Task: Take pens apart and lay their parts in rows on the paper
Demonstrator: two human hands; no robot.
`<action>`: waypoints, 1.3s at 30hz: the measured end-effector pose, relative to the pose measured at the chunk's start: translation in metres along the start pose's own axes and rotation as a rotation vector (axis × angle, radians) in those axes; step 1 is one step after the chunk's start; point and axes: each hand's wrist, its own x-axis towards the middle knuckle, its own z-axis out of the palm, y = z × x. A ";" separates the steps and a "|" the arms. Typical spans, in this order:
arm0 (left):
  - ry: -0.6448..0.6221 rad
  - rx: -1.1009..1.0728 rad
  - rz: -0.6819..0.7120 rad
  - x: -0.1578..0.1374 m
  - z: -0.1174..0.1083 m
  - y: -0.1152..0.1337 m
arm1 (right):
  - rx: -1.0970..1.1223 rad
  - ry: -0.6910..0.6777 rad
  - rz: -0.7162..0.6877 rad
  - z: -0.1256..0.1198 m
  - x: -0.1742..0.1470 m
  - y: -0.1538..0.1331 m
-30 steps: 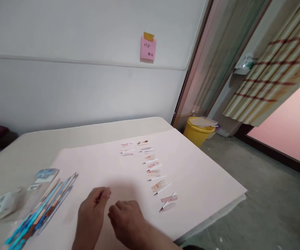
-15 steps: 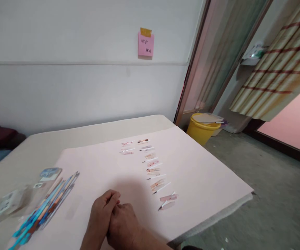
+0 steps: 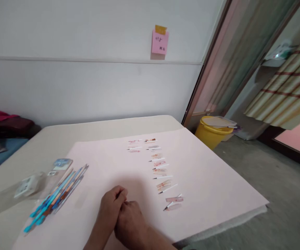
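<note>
My left hand (image 3: 111, 207) and my right hand (image 3: 131, 222) are folded against each other just above the pink sheet (image 3: 108, 163), near its front. Both have curled fingers, the left partly over the right's fingertips; no object shows in either, though the palms are hidden. To their right runs a column of small sets of pen pieces, each with a thin white pen refill (image 3: 171, 188) beside translucent barrel pieces (image 3: 174, 199). Left of my hands lies a bundle of slim pens (image 3: 61, 191), blue, brown and clear, some with bright cyan ends.
Beside the bundle are a clear plastic bag (image 3: 6, 201) with a white label and a blue-and-white packet (image 3: 63, 164). The cream table (image 3: 100, 126) meets a white wall carrying a pink note (image 3: 159, 42). A yellow bucket (image 3: 210, 135) stands on the floor at right.
The whole view has shifted, so table and hands appear farther right. My hands keep the same folded pose, and the pen pieces lie as before.
</note>
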 end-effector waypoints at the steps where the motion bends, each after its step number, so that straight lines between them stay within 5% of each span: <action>1: 0.002 -0.001 0.001 0.000 0.000 0.000 | 0.001 -0.006 0.000 0.001 0.000 0.000; 13: -0.016 0.086 0.075 0.001 -0.004 0.003 | -0.017 -0.107 0.010 -0.003 0.000 -0.001; 22: 0.089 0.629 -0.010 0.007 -0.023 -0.013 | -0.103 -0.172 0.069 -0.013 -0.002 0.008; 27: 0.081 0.729 -0.053 0.013 -0.059 -0.037 | -0.124 -0.250 0.098 -0.018 -0.003 0.013; 33: 0.402 0.789 -0.316 0.014 -0.130 -0.067 | -0.142 -0.288 0.113 -0.016 -0.002 0.017; 39: 0.496 0.842 -0.408 0.024 -0.134 -0.082 | -0.124 -0.281 0.091 -0.011 -0.003 0.015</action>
